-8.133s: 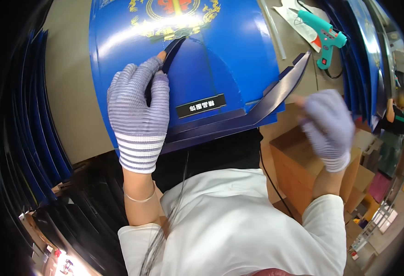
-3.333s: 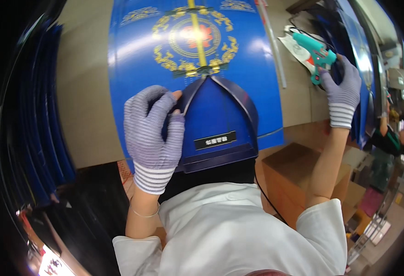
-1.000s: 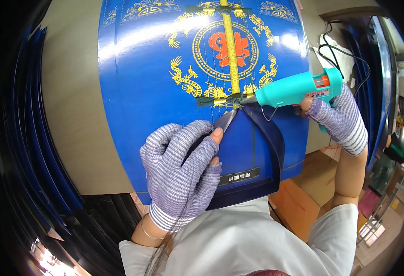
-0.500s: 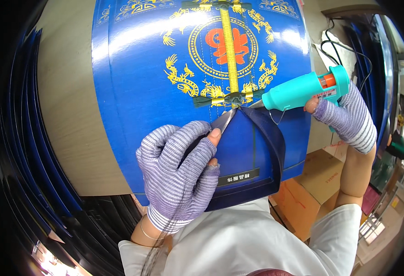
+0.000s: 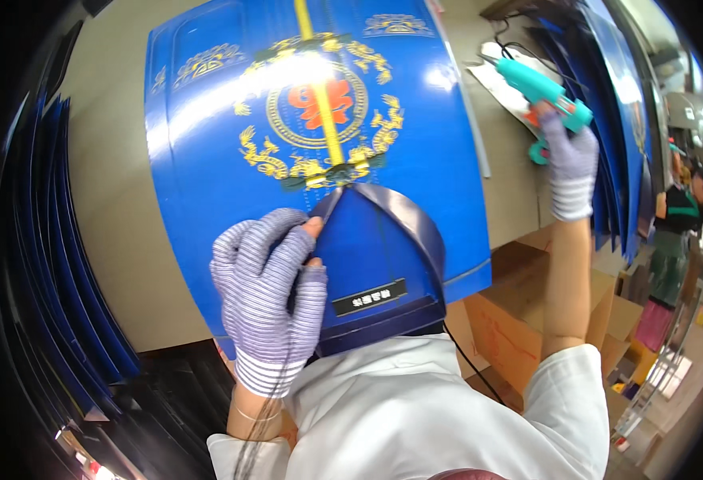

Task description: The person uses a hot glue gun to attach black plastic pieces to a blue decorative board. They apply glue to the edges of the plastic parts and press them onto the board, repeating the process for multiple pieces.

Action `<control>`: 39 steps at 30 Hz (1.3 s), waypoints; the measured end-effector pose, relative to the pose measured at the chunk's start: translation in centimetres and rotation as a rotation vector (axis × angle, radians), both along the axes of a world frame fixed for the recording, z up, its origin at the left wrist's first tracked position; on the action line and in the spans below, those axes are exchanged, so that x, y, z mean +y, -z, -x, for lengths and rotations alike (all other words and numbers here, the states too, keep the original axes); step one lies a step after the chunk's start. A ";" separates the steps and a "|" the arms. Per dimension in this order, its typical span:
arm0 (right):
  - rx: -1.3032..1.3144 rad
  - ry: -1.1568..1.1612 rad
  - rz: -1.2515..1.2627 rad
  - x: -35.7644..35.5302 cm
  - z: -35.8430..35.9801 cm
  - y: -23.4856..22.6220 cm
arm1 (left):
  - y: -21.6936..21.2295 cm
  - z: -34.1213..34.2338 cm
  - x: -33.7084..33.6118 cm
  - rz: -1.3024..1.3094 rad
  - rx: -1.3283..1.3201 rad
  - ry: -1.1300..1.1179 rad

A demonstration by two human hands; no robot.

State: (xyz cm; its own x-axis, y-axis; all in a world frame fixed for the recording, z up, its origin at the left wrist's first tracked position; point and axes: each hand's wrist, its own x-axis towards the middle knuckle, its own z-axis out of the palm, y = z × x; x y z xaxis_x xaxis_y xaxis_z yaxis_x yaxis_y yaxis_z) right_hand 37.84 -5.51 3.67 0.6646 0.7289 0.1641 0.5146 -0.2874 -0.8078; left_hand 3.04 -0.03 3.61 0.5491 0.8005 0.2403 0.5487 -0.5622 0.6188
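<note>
A large glossy blue printed panel (image 5: pixel 439 152) lies in front of me, with gold dragons, a red emblem in a ring and a yellow braid strip (image 5: pixel 323 104) down its middle. At its near end is a dark blue stand-up collar band (image 5: pixel 406 214), its ends meeting in a point below a dark knotted fastening (image 5: pixel 339 174). My left hand (image 5: pixel 267 292), in a striped glove with bare fingertips, pinches the left end of the band. Away from the panel, at the upper right, my right hand (image 5: pixel 571 160), gloved alike, grips a teal glue gun (image 5: pixel 535 86) over a white sheet.
Stacked blue panels stand along the left (image 5: pixel 95 264) and right (image 5: pixel 607 120) sides of the grey table (image 5: pixel 183 316). An open cardboard box (image 5: pixel 499 336) sits below the table's near right edge. A black cable (image 5: pixel 471 364) hangs beside it. Another person (image 5: pixel 683 208) is at the far right.
My right hand has drawn the glue gun from the collar's point to the upper right, over the white sheet. My left hand keeps its pinch on the band. The whole view has shifted.
</note>
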 end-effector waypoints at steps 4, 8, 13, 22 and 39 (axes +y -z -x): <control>-0.077 0.071 0.075 0.3 -0.2 1.3 | -0.4 -0.2 0.0 -0.023 0.043 0.019; -0.153 -0.028 0.120 -2.1 -0.9 -0.7 | -0.3 -0.4 -0.3 -0.029 0.025 0.007; -0.627 -0.019 -0.155 -4.4 7.7 -3.9 | 0.1 -0.4 -0.4 -0.028 -0.043 -0.039; -0.346 -0.487 0.095 -0.5 14.8 -0.4 | 0.4 -1.7 0.0 0.032 -0.082 0.012; -0.419 -0.489 0.180 0.2 15.3 -0.7 | 0.9 -1.8 0.2 0.086 -0.074 0.038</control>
